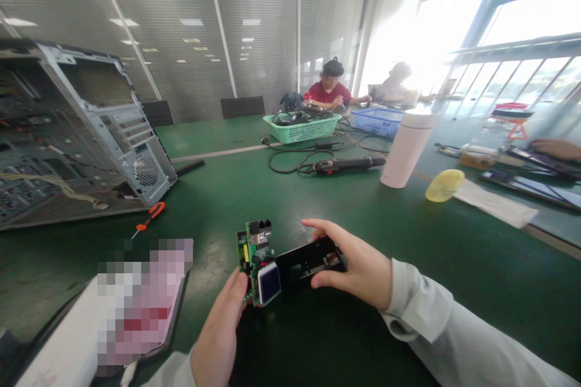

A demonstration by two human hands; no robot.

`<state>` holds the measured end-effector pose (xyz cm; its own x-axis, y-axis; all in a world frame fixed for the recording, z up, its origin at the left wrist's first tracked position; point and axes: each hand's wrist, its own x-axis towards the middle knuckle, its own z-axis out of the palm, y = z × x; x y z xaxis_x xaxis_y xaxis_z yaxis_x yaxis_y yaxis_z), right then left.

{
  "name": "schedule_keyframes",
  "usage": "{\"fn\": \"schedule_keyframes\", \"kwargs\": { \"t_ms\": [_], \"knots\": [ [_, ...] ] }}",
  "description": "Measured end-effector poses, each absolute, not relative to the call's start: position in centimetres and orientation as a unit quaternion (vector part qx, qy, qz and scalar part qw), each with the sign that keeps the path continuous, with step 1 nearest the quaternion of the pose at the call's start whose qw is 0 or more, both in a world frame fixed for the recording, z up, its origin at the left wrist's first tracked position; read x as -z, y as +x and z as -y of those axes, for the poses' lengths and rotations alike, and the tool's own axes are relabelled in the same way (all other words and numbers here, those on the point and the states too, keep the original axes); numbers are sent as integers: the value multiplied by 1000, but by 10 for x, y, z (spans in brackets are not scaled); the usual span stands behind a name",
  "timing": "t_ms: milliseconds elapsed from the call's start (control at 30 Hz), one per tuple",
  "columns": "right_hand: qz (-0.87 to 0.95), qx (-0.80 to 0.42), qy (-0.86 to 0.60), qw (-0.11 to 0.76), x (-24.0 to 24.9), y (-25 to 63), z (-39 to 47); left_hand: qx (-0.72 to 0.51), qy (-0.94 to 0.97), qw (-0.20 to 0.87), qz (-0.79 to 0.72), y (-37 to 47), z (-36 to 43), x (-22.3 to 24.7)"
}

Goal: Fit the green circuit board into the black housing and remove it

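Observation:
My left hand (227, 308) is closed on a green circuit board assembly (254, 266) that carries a small dark square screen, a yellow part and black connectors along its top. To the right of the board, my right hand (347, 263) is wrapped round the far end of a black open casing (308, 260), thumb in front and fingers behind. Metal and small cut-outs show inside the casing. Its left end meets or lies behind the board near the screen; whether they touch cannot be made out.
An open computer case (140, 151) stands left, near an orange-handled screwdriver (152, 216) and a pixelated device (149, 308). Ahead are a black corded tool (349, 164), a green basket (304, 129), a blue basket (376, 121) and a white bottle (406, 148). Two people sit beyond.

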<state>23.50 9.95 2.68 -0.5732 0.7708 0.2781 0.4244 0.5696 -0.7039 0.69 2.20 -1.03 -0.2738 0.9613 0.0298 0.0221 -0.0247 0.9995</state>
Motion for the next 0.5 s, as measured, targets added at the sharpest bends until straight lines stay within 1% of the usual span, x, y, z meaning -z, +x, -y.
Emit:
{"fn": "schedule_keyframes", "kwargs": {
  "t_ms": [33, 133, 267, 300, 367, 433, 500],
  "knots": [
    [837, -296, -355, 292, -26, 234, -100, -564, 423, 451, -547, 8, -24, 7],
    [828, -293, -360, 315, -24, 232, -101, -555, 402, 511, -518, 12, -26, -5],
    [759, -283, -429, 398, -26, 234, -107, -567, 366, 550, -491, 14, -25, -8],
    [728, -309, -453, 412, -28, 234, -108, -572, 363, 548, -491, 14, -25, -6],
    [656, -404, -485, 414, -34, 235, -110, -572, 356, 552, -491, 13, -27, 1],
    [598, -499, -487, 395, -39, 233, -109, -568, 342, 567, -490, 11, -30, 8],
    [535, -606, -468, 357, -41, 229, -104, -566, 331, 571, -494, 10, -34, 13]
  ]
}}
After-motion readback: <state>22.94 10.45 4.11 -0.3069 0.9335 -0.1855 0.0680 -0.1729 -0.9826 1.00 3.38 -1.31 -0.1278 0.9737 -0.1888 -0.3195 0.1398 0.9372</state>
